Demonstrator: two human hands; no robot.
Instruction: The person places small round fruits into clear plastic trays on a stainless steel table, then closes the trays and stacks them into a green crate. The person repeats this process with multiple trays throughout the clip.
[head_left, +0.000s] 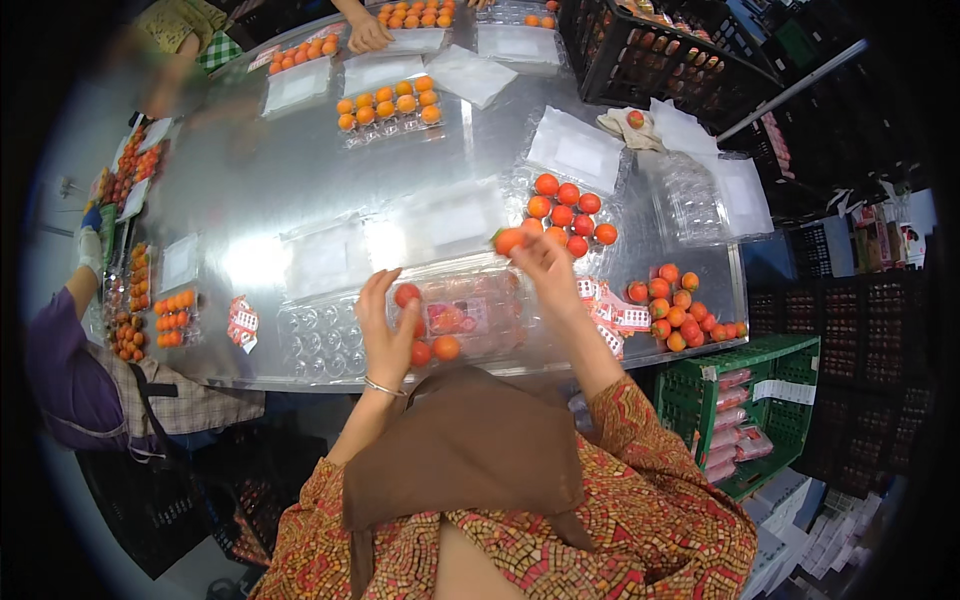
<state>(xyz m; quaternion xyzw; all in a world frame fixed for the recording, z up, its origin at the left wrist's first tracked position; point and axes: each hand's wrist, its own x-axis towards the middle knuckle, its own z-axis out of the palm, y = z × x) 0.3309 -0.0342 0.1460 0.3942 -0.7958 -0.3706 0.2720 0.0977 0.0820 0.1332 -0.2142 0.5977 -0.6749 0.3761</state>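
Observation:
In my right hand (544, 262) an orange-red tomato (509, 241) with a green calyx is pinched between fingers and thumb, above a clear plastic tray's right end. My left hand (386, 322) is at the left end of this clear tray (495, 300), thumb and fingers apart around a red tomato (407, 294); whether it grips that tomato is unclear. More tomatoes (446, 347) sit below the thumb. A printed label (459, 316) shows through the clear plastic. To the left lies a moulded clear tray (319, 341) with round hollows.
Right of my hands are a filled tray of tomatoes (562, 215), printed card labels (611, 311) and loose tomatoes (679, 307). A green crate (742, 360) stands beside the steel table (300, 172). Co-workers' hands (369, 34) show at the far side; a purple-sleeved person (67, 360) sits left.

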